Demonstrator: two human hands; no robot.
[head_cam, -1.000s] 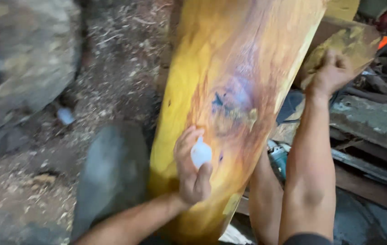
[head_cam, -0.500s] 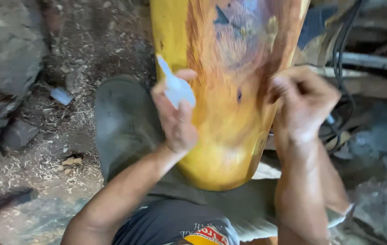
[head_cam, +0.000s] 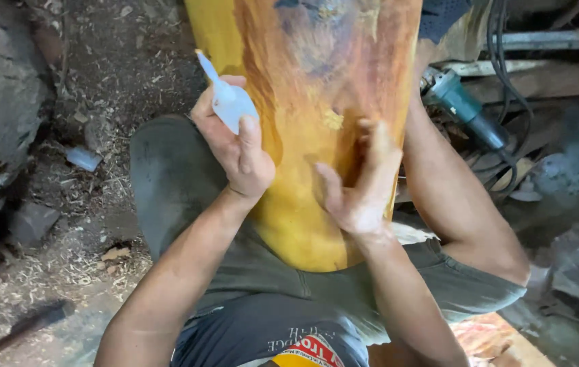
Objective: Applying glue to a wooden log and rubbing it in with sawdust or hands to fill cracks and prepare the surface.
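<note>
While propped against the lap, yellow-orange wooden slab (head_cam: 303,122) leaning upright between the knees; left hand (head_cam: 235,146) wrapped around small white squeeze bottle (head_cam: 230,102), nozzle up; right hand (head_cam: 361,183) spread flat, steadying slab's face.

Both forearms were bare, with no sleeves, watch or gloves on the left hand (head_cam: 235,153) or right hand (head_cam: 361,180). Dark olive-grey shorts (head_cam: 174,183) covered the thighs across the frame's middle. At bottom centre, a dark grey shirt (head_cam: 262,336) carried a red-and-yellow printed patch.
</note>
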